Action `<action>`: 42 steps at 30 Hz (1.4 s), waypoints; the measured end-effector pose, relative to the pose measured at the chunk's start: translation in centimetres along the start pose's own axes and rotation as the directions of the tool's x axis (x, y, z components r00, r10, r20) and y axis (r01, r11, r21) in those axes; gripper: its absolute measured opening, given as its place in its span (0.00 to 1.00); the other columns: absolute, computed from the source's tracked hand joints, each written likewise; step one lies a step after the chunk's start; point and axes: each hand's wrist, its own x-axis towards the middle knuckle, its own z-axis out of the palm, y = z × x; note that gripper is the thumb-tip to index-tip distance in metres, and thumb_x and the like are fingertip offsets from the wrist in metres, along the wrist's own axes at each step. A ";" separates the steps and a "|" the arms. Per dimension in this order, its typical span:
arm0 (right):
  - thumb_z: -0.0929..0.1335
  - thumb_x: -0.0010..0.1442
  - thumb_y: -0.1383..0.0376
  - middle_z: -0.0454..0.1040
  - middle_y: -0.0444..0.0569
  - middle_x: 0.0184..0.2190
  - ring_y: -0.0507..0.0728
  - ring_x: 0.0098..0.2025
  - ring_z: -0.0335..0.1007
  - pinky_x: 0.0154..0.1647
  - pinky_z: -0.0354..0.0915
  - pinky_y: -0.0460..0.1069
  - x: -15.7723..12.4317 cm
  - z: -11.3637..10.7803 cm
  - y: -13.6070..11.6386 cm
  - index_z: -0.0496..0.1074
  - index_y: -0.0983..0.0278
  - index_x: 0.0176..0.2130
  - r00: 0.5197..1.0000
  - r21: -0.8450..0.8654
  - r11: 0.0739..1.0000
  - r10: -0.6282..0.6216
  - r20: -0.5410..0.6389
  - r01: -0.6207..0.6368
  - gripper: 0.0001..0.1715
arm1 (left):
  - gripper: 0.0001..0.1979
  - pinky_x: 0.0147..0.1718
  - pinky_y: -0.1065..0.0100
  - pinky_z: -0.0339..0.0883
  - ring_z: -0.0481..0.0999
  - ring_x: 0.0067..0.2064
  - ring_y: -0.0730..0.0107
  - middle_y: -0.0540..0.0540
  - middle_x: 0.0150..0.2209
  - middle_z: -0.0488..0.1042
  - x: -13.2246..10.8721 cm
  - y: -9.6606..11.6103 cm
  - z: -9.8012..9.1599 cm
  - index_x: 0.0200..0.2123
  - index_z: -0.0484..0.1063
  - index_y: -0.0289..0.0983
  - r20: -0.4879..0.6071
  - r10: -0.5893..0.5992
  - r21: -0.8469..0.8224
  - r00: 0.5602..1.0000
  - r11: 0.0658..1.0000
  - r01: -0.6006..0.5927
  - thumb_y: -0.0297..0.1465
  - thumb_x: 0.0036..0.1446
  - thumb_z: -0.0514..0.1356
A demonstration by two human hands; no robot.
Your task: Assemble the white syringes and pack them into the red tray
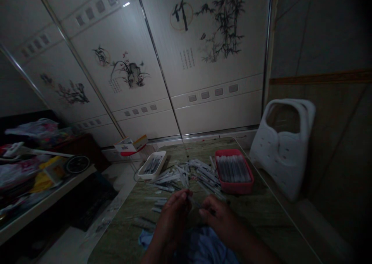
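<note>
Blue cloth [200, 248] nearest — left hand [174, 213], right hand [221, 217] pinch a pen [195, 203].

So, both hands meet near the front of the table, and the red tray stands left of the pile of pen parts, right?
Not quite: the head view shows the red tray right of the pile of pen parts; the white tray is on its left. The left hand and right hand do meet near the front of the table.
</note>
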 end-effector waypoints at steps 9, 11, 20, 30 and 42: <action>0.63 0.67 0.53 0.72 0.41 0.22 0.52 0.24 0.65 0.28 0.58 0.47 -0.5 -0.4 -1.6 0.68 0.63 0.37 0.975 0.232 0.965 0.077 0.210 -0.126 0.16 | 0.10 0.47 0.66 0.69 0.77 0.46 0.64 0.41 0.45 0.81 -0.5 0.3 0.2 0.40 0.82 0.36 0.058 -0.029 -0.063 0.998 0.998 0.032 0.31 0.54 0.70; 0.67 0.63 0.56 0.72 0.40 0.23 0.52 0.25 0.68 0.27 0.58 0.46 -0.4 -0.2 -1.8 0.67 0.63 0.39 0.985 0.246 0.962 0.086 0.146 -0.121 0.12 | 0.10 0.46 0.67 0.69 0.77 0.45 0.65 0.41 0.44 0.81 -0.5 0.2 0.1 0.41 0.82 0.36 0.055 -0.032 -0.049 0.998 0.998 0.035 0.31 0.55 0.69; 0.62 0.67 0.48 0.73 0.43 0.19 0.51 0.21 0.65 0.25 0.58 0.46 -0.2 -0.3 -0.8 0.69 0.65 0.35 0.962 0.273 0.952 0.063 0.264 -0.137 0.23 | 0.09 0.48 0.68 0.67 0.78 0.47 0.64 0.41 0.44 0.81 -0.5 0.3 0.0 0.39 0.82 0.35 0.081 -0.027 -0.044 0.996 0.999 0.030 0.30 0.54 0.70; 0.68 0.62 0.52 0.75 0.43 0.23 0.52 0.27 0.70 0.31 0.62 0.47 -0.1 -0.3 -1.3 0.69 0.64 0.34 0.987 0.261 0.961 0.054 0.153 -0.093 0.18 | 0.10 0.48 0.67 0.67 0.77 0.47 0.63 0.40 0.44 0.81 -0.7 0.0 0.0 0.39 0.82 0.36 0.080 -0.036 -0.017 0.996 0.999 0.038 0.31 0.53 0.70; 0.69 0.59 0.49 0.76 0.42 0.19 0.52 0.20 0.68 0.24 0.61 0.46 -0.1 -0.2 -1.6 0.67 0.63 0.38 0.946 0.313 0.919 0.148 0.288 -0.239 0.21 | 0.08 0.46 0.66 0.66 0.77 0.44 0.63 0.41 0.41 0.80 -1.0 -0.5 0.4 0.38 0.82 0.35 0.096 -0.037 0.041 0.995 0.999 0.033 0.33 0.56 0.68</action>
